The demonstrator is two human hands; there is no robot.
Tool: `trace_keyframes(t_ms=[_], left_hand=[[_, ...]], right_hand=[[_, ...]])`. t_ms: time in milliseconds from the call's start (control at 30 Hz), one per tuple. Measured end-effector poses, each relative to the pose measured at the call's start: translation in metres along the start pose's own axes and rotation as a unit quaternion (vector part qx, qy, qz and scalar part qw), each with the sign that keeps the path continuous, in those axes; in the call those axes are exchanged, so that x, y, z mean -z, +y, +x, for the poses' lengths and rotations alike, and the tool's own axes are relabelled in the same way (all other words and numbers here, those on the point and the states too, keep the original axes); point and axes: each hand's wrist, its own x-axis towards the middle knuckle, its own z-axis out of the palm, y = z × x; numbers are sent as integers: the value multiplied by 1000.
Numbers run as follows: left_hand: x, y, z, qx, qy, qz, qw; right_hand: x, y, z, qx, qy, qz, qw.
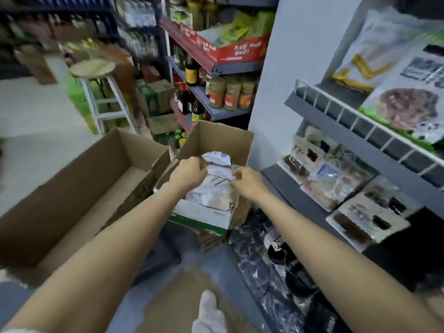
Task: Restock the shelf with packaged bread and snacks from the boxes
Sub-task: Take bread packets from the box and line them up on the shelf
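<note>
Both my arms reach into a small cardboard box (216, 138) that stands on the floor beside a white wall. My left hand (187, 173) grips the left top edge of a white bread package (217, 175) that sticks up out of the box. My right hand (246, 181) pinches the right edge of the same package. More pale packages (209, 200) lie below it in the box. On the right, the low grey shelf (283, 183) holds several clear packaged breads (329, 181).
A large cardboard box (72, 188) stands open at the left with nothing showing inside. A wire-fronted shelf (348, 121) above right carries snack bags. Behind are jars and bottles on shelves and a white stool (96, 70). Dark plastic-wrapped goods (271, 267) lie on the floor.
</note>
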Motion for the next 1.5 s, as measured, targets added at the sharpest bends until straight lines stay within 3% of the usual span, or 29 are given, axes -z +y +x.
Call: trace_keyframes(t_ms=[200, 367, 533, 667, 767, 867, 967, 1167, 1333, 1400, 1500], left_hand=[[-58, -61, 117, 47, -123, 81, 988], [-117, -101, 170, 58, -225, 99, 968], [-158, -125, 193, 87, -259, 99, 957], [-173, -135, 200, 98, -220, 89, 966], [-171, -137, 200, 125, -189, 32, 974], [-145, -119, 194, 80, -183, -30, 979], [-101, -97, 178, 6, -121, -108, 987], [-12, -58, 136, -79, 55, -194, 976], [57, -28, 87, -121, 251, -252, 927], [80, -15, 62, -149, 283, -229, 919], [105, 7, 17, -168, 264, -123, 942]], right_hand=[[-62, 31, 132, -29, -118, -105, 987], [-109, 60, 197, -30, -240, -231, 942], [-118, 74, 215, -26, -221, -242, 945], [-102, 69, 223, -23, -165, -224, 960], [-78, 64, 224, -23, -110, -131, 985], [-54, 56, 216, 4, -49, -29, 998], [-34, 45, 200, -21, 49, 58, 997], [-1, 13, 158, -82, 217, 143, 962], [20, -12, 103, -139, 307, 257, 906], [31, -23, 68, -146, 337, 312, 876], [51, -40, 7, -136, 372, 341, 852]])
